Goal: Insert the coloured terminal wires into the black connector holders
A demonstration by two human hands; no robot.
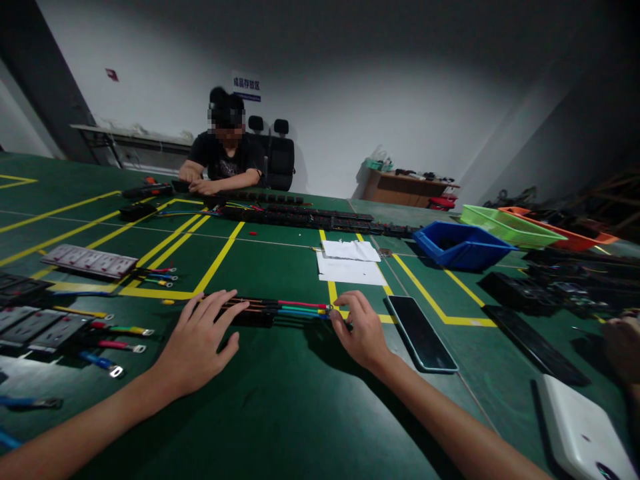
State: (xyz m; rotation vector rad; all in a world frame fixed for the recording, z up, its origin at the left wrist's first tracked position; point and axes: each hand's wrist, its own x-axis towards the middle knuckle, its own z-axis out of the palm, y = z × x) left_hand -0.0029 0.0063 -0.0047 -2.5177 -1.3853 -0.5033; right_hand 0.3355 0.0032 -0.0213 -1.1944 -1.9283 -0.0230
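Observation:
My left hand [203,340] lies with its fingers spread over the left part of a dark strip [255,319] with copper-coloured bars. Red, green and blue wires [303,311] run to the right from this strip, ending in metal lugs. At that lug end is my right hand [361,330], thumb and index finger curled around the wire tips; whether they pinch them is too small to tell. A phone [423,333] lies just right of my right hand. White papers [350,261] rest beyond the wires.
Socket strips [90,261] with lugged wires lie at the left. A blue bin [463,245], green basket [510,225] and orange basket [560,228] stand at the right, near a white device [583,427]. Across the table sits a person [225,157] behind long black strips [320,219].

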